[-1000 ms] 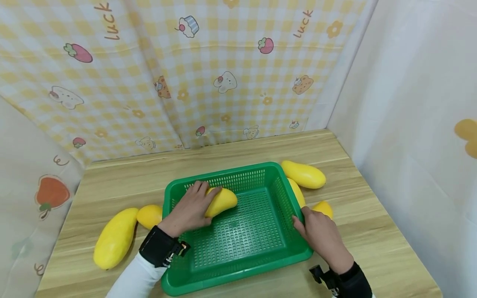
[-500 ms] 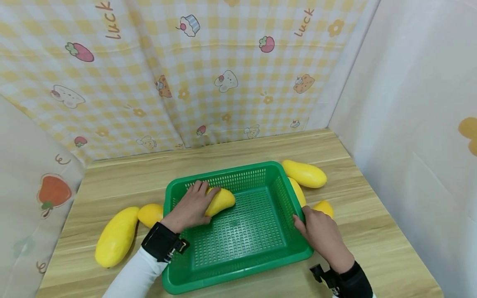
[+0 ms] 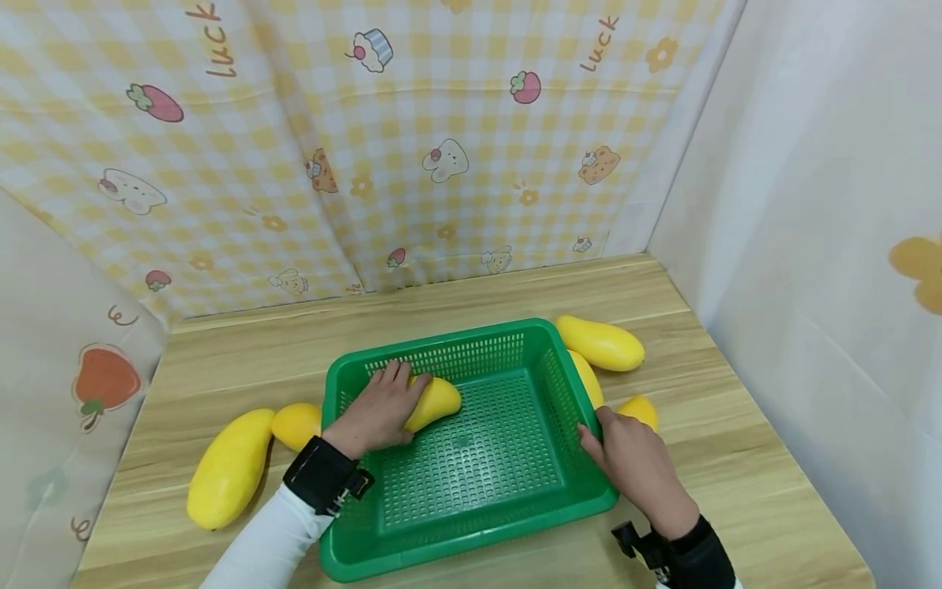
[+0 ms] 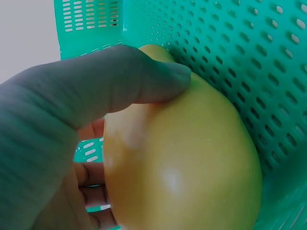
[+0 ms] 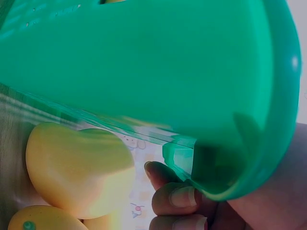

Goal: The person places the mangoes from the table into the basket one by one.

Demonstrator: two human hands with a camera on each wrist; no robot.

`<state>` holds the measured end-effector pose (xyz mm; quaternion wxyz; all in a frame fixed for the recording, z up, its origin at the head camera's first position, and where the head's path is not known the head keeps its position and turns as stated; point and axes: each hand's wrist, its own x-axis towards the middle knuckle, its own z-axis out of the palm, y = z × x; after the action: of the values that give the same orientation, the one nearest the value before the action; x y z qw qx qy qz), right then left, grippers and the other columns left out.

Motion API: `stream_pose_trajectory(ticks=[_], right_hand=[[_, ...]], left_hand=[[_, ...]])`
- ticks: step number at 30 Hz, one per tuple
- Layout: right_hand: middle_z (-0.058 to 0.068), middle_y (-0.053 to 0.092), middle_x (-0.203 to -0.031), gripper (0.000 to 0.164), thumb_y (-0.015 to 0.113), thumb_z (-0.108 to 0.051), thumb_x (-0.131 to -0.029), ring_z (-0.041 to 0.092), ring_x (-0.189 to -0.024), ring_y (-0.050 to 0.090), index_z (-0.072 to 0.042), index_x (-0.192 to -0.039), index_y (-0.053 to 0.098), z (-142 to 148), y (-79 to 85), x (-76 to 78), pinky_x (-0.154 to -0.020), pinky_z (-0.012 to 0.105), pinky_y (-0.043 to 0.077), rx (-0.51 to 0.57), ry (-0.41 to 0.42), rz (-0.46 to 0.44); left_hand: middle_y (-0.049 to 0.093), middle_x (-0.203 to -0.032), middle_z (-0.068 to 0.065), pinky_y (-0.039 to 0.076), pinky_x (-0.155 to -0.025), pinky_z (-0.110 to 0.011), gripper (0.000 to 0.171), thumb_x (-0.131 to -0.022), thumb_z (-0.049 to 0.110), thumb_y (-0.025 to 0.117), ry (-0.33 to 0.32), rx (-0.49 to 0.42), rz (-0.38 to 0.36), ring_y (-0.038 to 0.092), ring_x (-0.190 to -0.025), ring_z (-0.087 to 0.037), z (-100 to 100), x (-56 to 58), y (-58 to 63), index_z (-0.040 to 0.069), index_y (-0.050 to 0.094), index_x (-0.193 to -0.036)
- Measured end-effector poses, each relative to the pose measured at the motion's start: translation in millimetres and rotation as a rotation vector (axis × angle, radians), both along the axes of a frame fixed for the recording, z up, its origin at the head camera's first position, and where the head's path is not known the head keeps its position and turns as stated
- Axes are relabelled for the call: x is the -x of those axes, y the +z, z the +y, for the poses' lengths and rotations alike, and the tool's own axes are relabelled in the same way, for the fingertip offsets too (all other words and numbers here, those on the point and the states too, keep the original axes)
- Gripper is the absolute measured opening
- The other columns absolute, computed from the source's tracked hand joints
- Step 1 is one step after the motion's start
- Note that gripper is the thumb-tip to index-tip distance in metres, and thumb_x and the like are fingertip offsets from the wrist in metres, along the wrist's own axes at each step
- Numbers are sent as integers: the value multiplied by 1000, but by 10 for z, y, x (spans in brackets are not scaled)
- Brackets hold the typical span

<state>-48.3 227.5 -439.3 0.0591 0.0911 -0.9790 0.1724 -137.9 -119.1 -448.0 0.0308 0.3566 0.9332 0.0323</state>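
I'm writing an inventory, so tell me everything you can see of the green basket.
The green basket is rectangular and open-topped, apparently glossy plastic, with rounded corners, a smooth rim and many small holes in its floor and walls. It stands upright, set slightly askew, on the wood-grain table. The right hand grips its rim at the right side. Inside, toward its left end, the left hand holds a yellow fruit.
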Motion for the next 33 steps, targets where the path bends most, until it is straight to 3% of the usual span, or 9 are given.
stream_pose_trajectory(ticks=[7,16,24,33], right_hand=[[-3,31,-52,30,68,-20,-88,10,-41,32,-9,-70,47,3,-5,-4,-38,24,28,0,2,4],[-3,31,-52,30,68,-20,-88,10,-42,32,-9,-70,47,2,-10,-6,-38,24,28,-3,5,2],[-3,31,-53,30,68,-20,-88,10,-42,32,-9,-70,47,-1,-3,-5,-39,24,28,-4,12,7],[-3,31,-52,30,67,-21,-89,10,-42,32,-9,-70,47,-3,6,-2,-38,24,28,-3,4,12]], left_hand=[[41,-125,-28,35,-97,-56,92,-64,26,89,40,-2,-49,37,-119,-44,13,-28,14,0,42,-138],[38,-126,-25,38,-89,-54,88,-63,24,90,10,-20,5,38,-113,-40,12,-36,17,-1,44,-135],[35,-131,-24,36,-94,-57,89,-65,23,89,27,-19,-42,36,-120,-43,7,-28,6,2,41,-138],[33,-135,-24,36,-94,-56,89,-67,26,88,27,1,-32,35,-121,-42,26,-30,35,5,41,-139]])
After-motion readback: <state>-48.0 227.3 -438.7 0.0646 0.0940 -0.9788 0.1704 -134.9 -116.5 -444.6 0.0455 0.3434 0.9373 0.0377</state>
